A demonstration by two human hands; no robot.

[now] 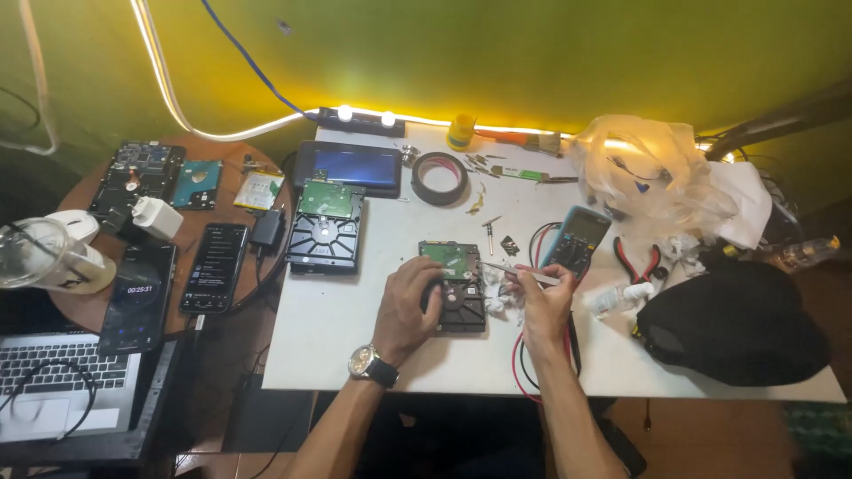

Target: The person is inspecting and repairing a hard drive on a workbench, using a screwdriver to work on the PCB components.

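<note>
The left hand (406,306), with a wristwatch (364,361) at the wrist, is laid on the left edge of a hard drive (454,286) that lies circuit-board side up near the middle of the white bench (328,328); the fingers are curled over the casing and it is pinned flat. The right hand (543,306) is closed around a slim pale tool (524,272), apparently tweezers, whose tip is held over the drive's upper right corner. The work seems best done with the drive kept pressed down so it cannot slide, and with the tool tip guided slowly and lightly, since the green board is easily scratched.

Crumpled white wads (493,297) are crowded just beside the drive's right edge, under the tool, and the tip could be fouled by them. Red and black test leads (525,355) are looped under the right forearm and could be snagged. A multimeter (577,239) is set just beyond the right hand, red-handled pliers (635,263) further right, then a black cap (732,324). A second hard drive (327,226) lies to the upper left, a roll of tape (439,177) behind, and a clear plastic bag (643,164) at the back right. Phones (215,266) and a laptop (62,377) are kept well apart on the left
</note>
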